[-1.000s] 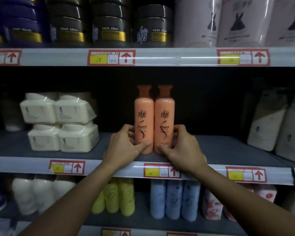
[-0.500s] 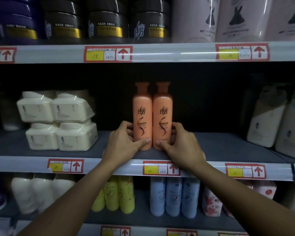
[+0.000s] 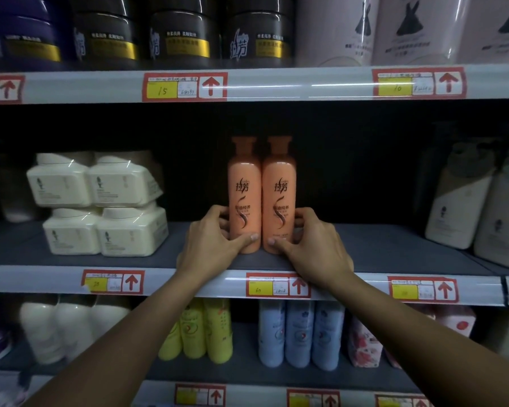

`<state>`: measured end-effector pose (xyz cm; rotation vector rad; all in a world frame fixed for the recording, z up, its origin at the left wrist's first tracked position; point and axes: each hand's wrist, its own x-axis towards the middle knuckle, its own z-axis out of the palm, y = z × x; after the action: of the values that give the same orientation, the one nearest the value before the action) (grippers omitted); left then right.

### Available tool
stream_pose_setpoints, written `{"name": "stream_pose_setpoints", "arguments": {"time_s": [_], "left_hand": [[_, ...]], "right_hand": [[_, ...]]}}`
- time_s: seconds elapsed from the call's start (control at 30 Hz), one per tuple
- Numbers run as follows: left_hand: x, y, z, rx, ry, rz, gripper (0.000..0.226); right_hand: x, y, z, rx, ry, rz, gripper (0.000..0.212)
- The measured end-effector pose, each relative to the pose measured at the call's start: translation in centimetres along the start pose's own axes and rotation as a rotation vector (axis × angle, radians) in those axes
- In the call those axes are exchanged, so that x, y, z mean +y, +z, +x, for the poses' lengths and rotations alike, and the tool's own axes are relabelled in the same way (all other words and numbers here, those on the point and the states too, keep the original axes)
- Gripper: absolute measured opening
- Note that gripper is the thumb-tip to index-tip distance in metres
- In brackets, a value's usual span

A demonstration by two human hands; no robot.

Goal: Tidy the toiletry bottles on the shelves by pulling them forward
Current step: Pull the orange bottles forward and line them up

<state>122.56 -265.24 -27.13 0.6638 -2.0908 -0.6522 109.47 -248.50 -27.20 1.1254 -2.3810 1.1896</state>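
At the centre of the frame two orange bottles stand upright, touching side by side on the middle shelf (image 3: 394,254), near its front edge. The left hand (image 3: 210,245) grips the left bottle (image 3: 244,198) low down; the right hand (image 3: 315,245) grips the right bottle (image 3: 279,198) likewise.

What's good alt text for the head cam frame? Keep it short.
Two hands grip a pair of upright orange bottles side by side near the front of a store's middle shelf: the left hand holds the left orange bottle, the right hand the right orange bottle. Cream tubs sit stacked to the left, dark jars on the shelf above.
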Motion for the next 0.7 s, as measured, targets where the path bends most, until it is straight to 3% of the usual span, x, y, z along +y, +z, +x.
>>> {"name": "stream_pose_setpoints", "arguments": {"time_s": [0.7], "left_hand": [[0.27,-0.34,-0.38,0.008,0.046,0.064,0.084]], "right_hand": [[-0.01,-0.09,-0.01,0.018,-0.031,-0.096,0.07]]}}
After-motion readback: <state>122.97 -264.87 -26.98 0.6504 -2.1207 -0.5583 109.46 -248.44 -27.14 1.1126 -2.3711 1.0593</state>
